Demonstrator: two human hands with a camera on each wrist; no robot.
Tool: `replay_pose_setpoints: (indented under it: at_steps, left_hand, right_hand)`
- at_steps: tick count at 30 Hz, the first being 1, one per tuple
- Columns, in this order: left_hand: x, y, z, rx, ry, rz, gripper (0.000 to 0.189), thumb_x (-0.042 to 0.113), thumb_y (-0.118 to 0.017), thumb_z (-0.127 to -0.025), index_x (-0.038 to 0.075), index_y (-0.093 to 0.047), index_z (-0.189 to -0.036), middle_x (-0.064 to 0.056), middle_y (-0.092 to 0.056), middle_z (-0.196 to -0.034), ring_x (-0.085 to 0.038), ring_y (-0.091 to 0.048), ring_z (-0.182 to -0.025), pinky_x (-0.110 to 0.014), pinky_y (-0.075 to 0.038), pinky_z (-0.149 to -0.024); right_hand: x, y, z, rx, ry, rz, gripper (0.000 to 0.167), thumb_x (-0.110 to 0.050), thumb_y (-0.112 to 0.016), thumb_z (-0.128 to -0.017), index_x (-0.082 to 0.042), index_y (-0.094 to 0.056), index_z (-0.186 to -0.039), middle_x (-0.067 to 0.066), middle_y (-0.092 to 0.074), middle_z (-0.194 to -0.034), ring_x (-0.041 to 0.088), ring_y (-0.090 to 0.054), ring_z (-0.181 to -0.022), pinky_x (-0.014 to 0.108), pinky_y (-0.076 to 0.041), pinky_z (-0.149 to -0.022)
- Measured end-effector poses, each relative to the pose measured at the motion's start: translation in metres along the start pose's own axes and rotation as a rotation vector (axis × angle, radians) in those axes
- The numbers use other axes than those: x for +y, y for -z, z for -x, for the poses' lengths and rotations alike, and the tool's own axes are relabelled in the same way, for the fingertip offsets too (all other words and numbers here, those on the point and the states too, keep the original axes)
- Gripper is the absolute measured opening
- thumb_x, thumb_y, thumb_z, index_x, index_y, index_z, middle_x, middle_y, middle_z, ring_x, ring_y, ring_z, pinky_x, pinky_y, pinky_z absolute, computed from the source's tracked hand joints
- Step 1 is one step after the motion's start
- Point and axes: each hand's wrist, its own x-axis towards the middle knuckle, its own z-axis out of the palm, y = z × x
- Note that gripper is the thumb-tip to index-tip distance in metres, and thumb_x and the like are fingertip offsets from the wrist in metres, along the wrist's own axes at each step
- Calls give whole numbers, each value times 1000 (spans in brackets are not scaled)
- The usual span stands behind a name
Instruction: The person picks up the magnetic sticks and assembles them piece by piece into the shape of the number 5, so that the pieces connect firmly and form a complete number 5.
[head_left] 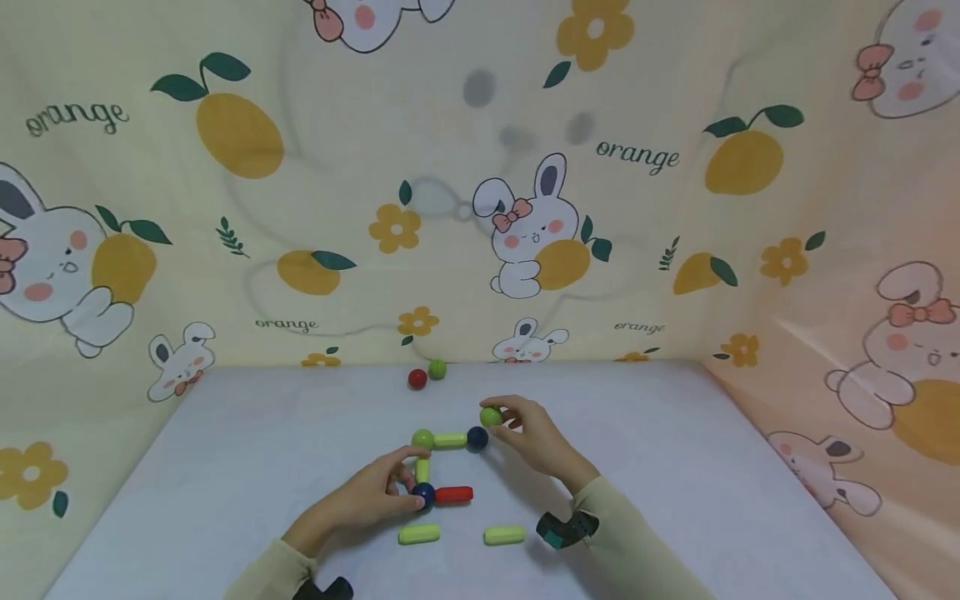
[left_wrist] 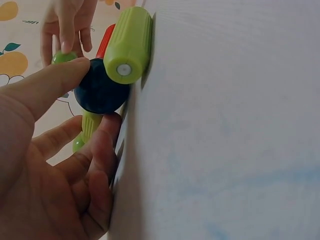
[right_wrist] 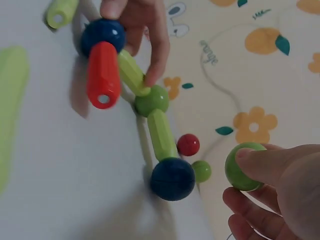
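Observation:
My right hand (head_left: 540,437) pinches a green ball (right_wrist: 245,170) between thumb and fingers, up near a dark blue ball (head_left: 477,439) but apart from it. That blue ball ends a joined shape of balls and rods: a light green rod (head_left: 451,440), a green corner ball (head_left: 423,439), a second light green rod (head_left: 423,471), a nearer blue ball (left_wrist: 102,90) and a red rod (head_left: 454,495) pointing right. My left hand (head_left: 360,496) grips the nearer blue ball, with a finger reaching to the corner ball. A metal dot shows on the red rod's end in the right wrist view.
Two loose light green rods lie nearest me, one on the left (head_left: 418,534) and one on the right (head_left: 505,536). A red ball (head_left: 417,379) and another green ball (head_left: 437,369) sit near the white table's (head_left: 637,433) back edge, before a printed cloth (head_left: 450,275).

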Motion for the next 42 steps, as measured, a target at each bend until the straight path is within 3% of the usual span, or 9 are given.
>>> replay_pose_setpoints:
  at_steps: [4,11,18,27,42]
  left_hand:
    - [0,0,-2,-1,-17,-10,66,24,-77,-89,16,-46,-147,-3,-63,-100,-14,-51,-71,-23,-41,-61]
    - [2,-1,1,15,21,-21,65,23,-78,-88,18,-47,-146,-3,-63,-99,-15,-50,-73,-24,-40,-62]
    - [4,-1,3,12,18,-11,67,23,-78,-88,17,-47,-146,-4,-63,-100,-16,-51,-73,-25,-40,-62]
    - [1,0,2,5,-2,-18,66,23,-77,-89,16,-46,-147,-3,-63,-100,-15,-52,-72,-24,-41,-61]
    - [2,0,1,8,4,-16,66,23,-78,-88,16,-46,-147,-4,-63,-99,-16,-51,-73,-24,-41,-61]
  right_hand:
    - [-1,-1,12,-7,16,2,40,-5,-70,-93,-11,-64,-132,6,-66,-132,21,-65,-110,34,-54,-92]
    - [-8,-3,25,-50,27,-5,38,-7,-71,-93,-14,-66,-130,3,-68,-129,19,-64,-107,38,-54,-93]
    - [-13,2,31,-161,28,8,32,-12,-74,-91,-10,-69,-123,0,-71,-120,17,-63,-102,46,-53,-93]
    - [-12,5,32,-290,0,1,29,-14,-77,-89,-9,-69,-117,-1,-70,-111,14,-63,-97,23,-50,-83]
    - [-5,-4,31,-402,-44,-28,25,-7,-78,-87,-14,-63,-106,-1,-64,-102,17,-60,-93,23,-51,-76]
